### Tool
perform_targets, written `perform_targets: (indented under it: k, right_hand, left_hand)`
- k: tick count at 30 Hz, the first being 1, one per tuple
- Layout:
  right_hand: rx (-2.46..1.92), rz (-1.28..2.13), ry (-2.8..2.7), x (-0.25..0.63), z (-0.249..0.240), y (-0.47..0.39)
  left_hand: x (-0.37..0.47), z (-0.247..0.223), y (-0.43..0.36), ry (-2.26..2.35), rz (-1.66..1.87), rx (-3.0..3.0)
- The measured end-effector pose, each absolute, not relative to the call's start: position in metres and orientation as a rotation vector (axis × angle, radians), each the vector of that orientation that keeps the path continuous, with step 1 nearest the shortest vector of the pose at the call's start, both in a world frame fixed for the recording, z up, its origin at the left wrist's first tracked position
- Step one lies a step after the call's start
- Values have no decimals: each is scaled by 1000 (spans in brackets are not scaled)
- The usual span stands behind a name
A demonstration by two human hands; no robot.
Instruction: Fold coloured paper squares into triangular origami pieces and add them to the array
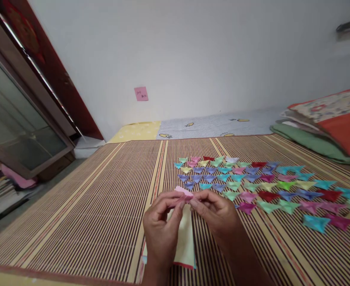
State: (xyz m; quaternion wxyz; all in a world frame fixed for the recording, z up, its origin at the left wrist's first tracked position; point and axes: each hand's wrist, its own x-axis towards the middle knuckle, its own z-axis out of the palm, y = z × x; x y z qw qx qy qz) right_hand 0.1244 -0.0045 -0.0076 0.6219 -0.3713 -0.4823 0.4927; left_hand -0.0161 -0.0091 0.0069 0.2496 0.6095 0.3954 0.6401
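A pink piece of folded paper (184, 192) is pinched between both hands above the striped mat. My left hand (164, 222) is closed on its left side, thumb and fingers pressed together. On the right side, my right hand (215, 212) grips the paper between thumb and forefinger. Below them lies a stack of paper sheets (186, 244), pale yellow on top with red and blue edges showing, partly hidden by my left hand. To the right, several rows of small folded paper shapes (268, 195) in many colours rest on the mat.
The striped mat (103, 206) covers the bed. Folded bedding (335, 131) is piled at the far right. A pink note (141, 93) sticks to the white wall behind. At left stand a glass-panelled cabinet (22, 111) and stacked books (0, 194).
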Motion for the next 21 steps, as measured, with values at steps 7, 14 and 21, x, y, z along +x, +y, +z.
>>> perform_targets:
  k: [7, 14, 21]
  right_hand:
    - [-847, 1008, -1152, 123, 2, -8]
    - [-859, 859, -1247, 125, 0, -6]
    - [-884, 783, -1336, 128, 2, -7]
  left_hand:
    - [-10, 4, -14, 1265, 1756, 1610]
    - [-5, 4, -13, 1203, 1688, 1243]
    - [-7, 5, -11, 1079, 1610, 923]
